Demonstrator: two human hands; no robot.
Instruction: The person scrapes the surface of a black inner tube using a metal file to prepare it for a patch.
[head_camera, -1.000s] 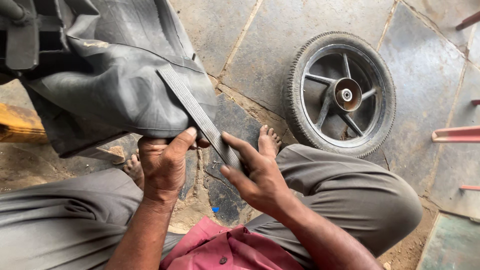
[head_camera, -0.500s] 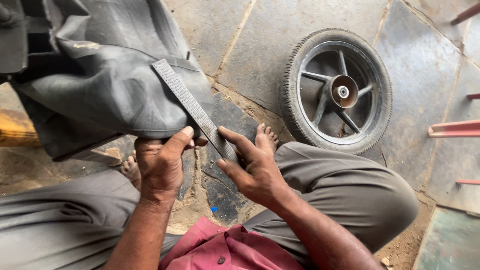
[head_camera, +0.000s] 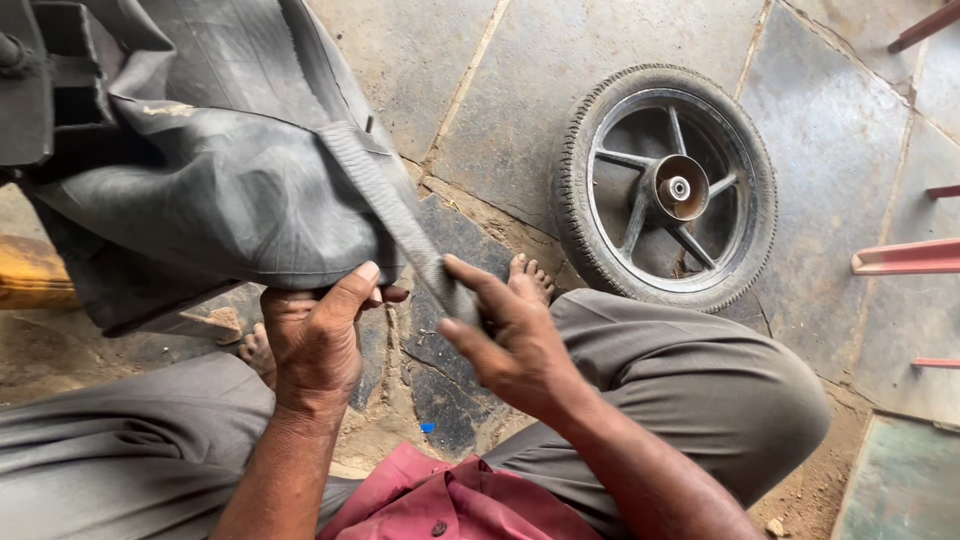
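Note:
A limp black rubber inner tube (head_camera: 230, 190) drapes across the upper left. My left hand (head_camera: 318, 335) grips its lower edge with the thumb pressed up on the rubber. A long flat grey file (head_camera: 385, 205) lies diagonally across the tube. My right hand (head_camera: 505, 340) is closed on the file's lower end, fingers wrapped around it. Both hands sit close together above my knees, which are covered by grey trousers (head_camera: 690, 390).
A motorcycle wheel (head_camera: 665, 190) with black tyre and spoked rim lies flat on the stone-slab floor at the right. Red metal bars (head_camera: 905, 255) jut in from the right edge. A yellow wooden piece (head_camera: 30, 275) lies at the left. A bare foot (head_camera: 530, 275) shows behind the hands.
The file has slid along the tube, its upper end shifting, while my right hand moved slightly with it. My left hand keeps the same hold on the tube.

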